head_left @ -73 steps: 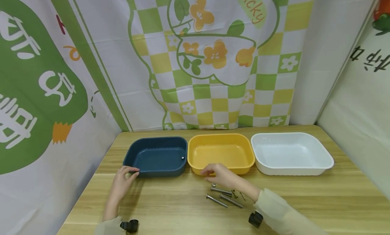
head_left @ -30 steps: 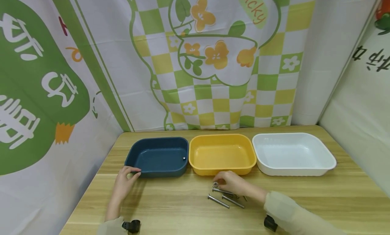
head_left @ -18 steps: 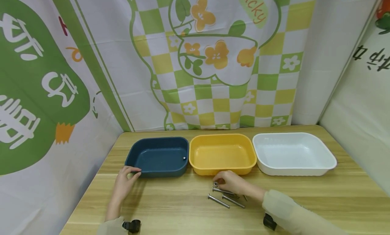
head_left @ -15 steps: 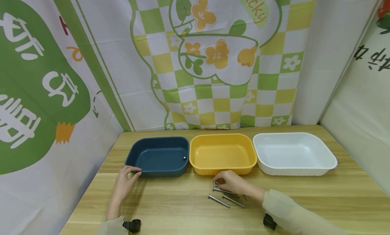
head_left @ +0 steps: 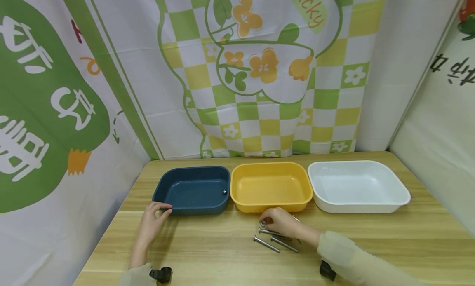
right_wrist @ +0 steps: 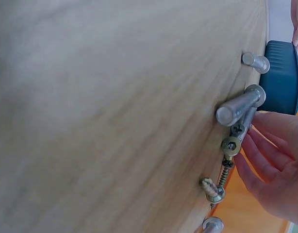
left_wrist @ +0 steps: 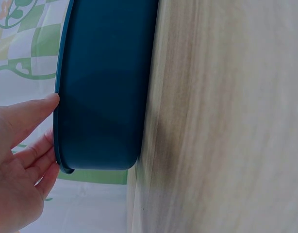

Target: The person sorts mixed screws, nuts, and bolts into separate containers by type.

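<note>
My left hand (head_left: 151,219) is at the near left corner of the dark blue tray (head_left: 191,211). In the left wrist view its thumb and fingers hold the tray's rim (left_wrist: 57,116). In front of the yellow tray (head_left: 271,207), my right hand (head_left: 283,224) reaches down to the table, its fingertips pinching a small steel nut (head_left: 263,223). Just nearer than that hand lie several long bolts (head_left: 266,244). The right wrist view shows a thick bolt (right_wrist: 240,106), a brassy socket-head fastener (right_wrist: 231,145) and a small screw (right_wrist: 223,177) beside the fingers.
A white tray (head_left: 360,208) stands to the right of the yellow one. One small shiny piece (head_left: 224,192) lies inside the dark blue tray. A thin screw (head_left: 296,218) shows beyond the right wrist. Printed cloth (head_left: 259,125) hangs behind the wooden table (head_left: 208,253).
My right hand has come down from the yellow tray's front edge to the nut, and shifts only slightly lately. A thin screw now shows beyond the right wrist. The left hand stays at the rim.
</note>
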Tool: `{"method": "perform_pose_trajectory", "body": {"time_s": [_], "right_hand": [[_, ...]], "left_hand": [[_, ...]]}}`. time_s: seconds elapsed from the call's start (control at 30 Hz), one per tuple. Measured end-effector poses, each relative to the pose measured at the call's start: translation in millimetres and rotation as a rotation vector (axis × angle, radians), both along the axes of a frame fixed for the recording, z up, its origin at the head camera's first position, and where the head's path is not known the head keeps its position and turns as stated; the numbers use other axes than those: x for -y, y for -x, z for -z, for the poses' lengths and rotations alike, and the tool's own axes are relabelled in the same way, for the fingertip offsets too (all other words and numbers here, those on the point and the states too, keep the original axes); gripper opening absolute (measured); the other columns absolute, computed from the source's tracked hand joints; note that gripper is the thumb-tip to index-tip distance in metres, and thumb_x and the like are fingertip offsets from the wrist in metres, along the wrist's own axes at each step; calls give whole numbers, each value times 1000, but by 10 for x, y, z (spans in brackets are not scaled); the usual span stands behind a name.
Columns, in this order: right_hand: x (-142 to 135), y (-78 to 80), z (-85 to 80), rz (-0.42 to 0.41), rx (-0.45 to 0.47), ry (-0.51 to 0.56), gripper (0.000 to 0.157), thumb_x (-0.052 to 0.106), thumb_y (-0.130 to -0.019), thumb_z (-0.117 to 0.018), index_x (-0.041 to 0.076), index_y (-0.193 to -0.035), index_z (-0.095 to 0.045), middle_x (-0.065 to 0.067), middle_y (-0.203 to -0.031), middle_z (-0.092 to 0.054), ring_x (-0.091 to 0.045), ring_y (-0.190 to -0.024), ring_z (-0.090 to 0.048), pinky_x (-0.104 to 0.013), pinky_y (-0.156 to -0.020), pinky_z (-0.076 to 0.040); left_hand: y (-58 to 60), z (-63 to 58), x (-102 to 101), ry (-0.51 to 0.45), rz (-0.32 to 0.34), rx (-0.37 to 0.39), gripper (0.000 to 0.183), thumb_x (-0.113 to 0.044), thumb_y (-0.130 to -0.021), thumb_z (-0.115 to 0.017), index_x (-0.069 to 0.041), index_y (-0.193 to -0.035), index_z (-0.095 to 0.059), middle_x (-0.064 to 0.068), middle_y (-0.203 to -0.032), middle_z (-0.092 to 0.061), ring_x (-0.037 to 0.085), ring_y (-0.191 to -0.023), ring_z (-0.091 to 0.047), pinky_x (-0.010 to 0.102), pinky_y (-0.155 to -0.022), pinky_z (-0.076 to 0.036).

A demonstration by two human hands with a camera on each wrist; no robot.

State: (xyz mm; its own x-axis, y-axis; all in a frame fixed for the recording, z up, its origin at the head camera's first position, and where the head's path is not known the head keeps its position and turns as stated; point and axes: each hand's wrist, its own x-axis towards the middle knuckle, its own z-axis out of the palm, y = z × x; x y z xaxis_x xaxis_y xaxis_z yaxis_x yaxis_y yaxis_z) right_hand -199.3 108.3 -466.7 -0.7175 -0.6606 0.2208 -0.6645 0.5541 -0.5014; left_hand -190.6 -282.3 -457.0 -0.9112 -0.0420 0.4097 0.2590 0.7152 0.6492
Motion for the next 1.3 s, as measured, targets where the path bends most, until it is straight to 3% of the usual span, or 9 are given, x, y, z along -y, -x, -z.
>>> {"method": "perform_pose_trajectory", "body": {"time_s": [0.73, 1.3], "right_hand": [[32, -14, 5, -1, -83, -30, 11, -3, -71, -66, 1, -81, -67, -2, -72, -55, -12, -65, -49, -20, -58, -40], [46, -73, -38, 31, -35, 20, 12, -3, -73, -65, -3, -85, -65, -4, -76, -54, -11, -67, -49, -21, -59, -42]], "left_hand": [[-15, -5, -17, 2, -7, -16, 10, -1, -74, -68, -1, -84, -67, 12, -88, -56, 30, -90, -48, 42, -80, -36], [-10, -7, -13, 7, -3, -11, 11, 0, -74, -67, -1, -84, -67, 12, -89, -56, 30, -91, -48, 44, -80, -36]]}}
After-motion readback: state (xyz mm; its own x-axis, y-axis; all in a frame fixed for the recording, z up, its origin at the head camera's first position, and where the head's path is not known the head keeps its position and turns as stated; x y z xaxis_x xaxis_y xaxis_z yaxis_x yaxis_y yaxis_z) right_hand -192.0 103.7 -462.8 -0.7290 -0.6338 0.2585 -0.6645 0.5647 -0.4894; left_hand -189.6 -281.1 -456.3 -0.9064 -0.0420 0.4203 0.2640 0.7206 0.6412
